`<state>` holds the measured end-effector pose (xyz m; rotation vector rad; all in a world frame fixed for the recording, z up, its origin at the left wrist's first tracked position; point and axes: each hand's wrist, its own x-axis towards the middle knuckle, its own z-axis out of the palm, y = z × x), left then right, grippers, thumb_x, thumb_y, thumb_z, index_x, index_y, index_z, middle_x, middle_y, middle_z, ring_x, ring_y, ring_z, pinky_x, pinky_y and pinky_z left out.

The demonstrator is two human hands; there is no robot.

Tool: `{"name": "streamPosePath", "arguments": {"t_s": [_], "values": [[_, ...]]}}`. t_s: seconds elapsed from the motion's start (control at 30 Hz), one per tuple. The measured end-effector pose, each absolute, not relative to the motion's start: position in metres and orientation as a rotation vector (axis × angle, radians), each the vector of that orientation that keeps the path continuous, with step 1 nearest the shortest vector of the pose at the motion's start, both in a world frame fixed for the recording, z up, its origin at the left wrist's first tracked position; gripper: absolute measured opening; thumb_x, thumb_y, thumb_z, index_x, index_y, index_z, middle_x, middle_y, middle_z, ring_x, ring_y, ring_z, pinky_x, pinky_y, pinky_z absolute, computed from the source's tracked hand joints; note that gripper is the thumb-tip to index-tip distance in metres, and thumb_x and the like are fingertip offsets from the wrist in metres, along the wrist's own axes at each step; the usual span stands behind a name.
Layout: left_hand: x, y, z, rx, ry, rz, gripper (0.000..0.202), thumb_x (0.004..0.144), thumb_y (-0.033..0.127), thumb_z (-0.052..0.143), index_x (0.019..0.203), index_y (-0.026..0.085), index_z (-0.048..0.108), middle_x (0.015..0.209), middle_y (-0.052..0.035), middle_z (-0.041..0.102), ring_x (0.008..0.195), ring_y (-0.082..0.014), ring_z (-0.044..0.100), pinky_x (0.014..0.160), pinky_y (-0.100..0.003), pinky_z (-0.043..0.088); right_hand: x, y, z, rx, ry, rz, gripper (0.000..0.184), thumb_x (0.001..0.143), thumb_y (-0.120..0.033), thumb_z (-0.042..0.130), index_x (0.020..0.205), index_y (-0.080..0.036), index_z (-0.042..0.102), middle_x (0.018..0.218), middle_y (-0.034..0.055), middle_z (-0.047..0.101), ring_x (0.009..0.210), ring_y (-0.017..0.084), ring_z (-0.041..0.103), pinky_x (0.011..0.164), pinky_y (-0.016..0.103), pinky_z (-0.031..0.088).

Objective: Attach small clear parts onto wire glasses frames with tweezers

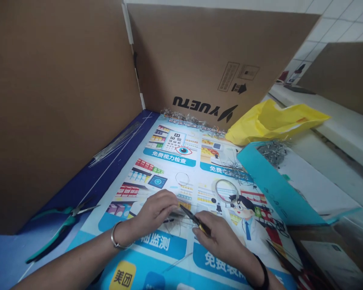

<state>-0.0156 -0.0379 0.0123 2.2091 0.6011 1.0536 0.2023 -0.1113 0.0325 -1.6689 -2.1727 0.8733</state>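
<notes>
My left hand, with a bangle at its wrist, is closed in a pinch above the printed mat. It grips thin wire, and several fine strands fan out below the fingertips. Wrapped around the handles of small pliers with yellow and black grips is my right hand. The jaws of these pliers meet the wire at my left fingertips. Just how the jaws close there is too small to tell. A ring-shaped coil lies on the mat beyond my right hand.
Green-handled pliers lie open at left, near straight wires. Cardboard panels stand behind and left. At right are a yellow bag, a turquoise box with tangled wire, and red-handled scissors.
</notes>
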Motion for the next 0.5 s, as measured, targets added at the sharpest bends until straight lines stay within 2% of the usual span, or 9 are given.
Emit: {"name": "streamPosePath", "arguments": {"t_s": [0.2,0.27,0.33,0.4,0.5], "values": [[-0.017,-0.032,0.008,2.155,0.791,1.182,0.016,0.091,0.019,0.045,0.084,0.016,0.059,0.077,-0.0046,0.062,0.074,-0.014,0.057,0.067,-0.027,0.049,0.221,-0.108,0.023,-1.644,-2.164,0.826,0.018,0.086,-0.034,0.046,0.092,-0.02,0.055,0.083,0.0037,0.06,0.073,0.018,0.055,0.063,0.026,0.039],[-0.017,-0.03,0.006,2.145,0.83,1.205,0.017,0.091,0.02,0.045,0.083,0.016,0.06,0.076,-0.0041,0.063,0.073,-0.0138,0.057,0.067,-0.027,0.049,0.226,-0.106,0.014,-1.716,-2.178,0.616,0.023,0.087,-0.035,0.045,0.101,-0.019,0.054,0.09,0.0069,0.06,0.081,0.021,0.055,0.067,0.03,0.042],[-0.017,-0.028,0.004,2.146,0.859,1.22,0.017,0.09,0.021,0.047,0.082,0.016,0.06,0.074,-0.0035,0.063,0.072,-0.0136,0.057,0.066,-0.026,0.048,0.229,-0.101,0.004,-1.803,-2.187,0.27,0.029,0.087,-0.035,0.045,0.107,-0.016,0.053,0.098,0.0114,0.059,0.091,0.026,0.053,0.076,0.036,0.041],[-0.018,-0.027,0.002,2.147,0.881,1.231,0.017,0.09,0.022,0.047,0.082,0.016,0.061,0.073,-0.0031,0.063,0.07,-0.0135,0.057,0.064,-0.026,0.048,0.229,-0.096,-0.002,-1.848,-2.235,-0.001,0.027,0.086,-0.035,0.046,0.103,-0.016,0.056,0.095,0.0128,0.06,0.091,0.028,0.052,0.077,0.04,0.04],[-0.018,-0.025,0.001,2.148,0.905,1.238,0.017,0.09,0.022,0.047,0.082,0.016,0.061,0.072,-0.0031,0.063,0.07,-0.0137,0.057,0.064,-0.026,0.048,0.227,-0.092,-0.006,-1.86,-2.28,-0.173,0.028,0.086,-0.035,0.048,0.104,-0.016,0.057,0.097,0.0133,0.06,0.091,0.029,0.051,0.077,0.041,0.039]]}}
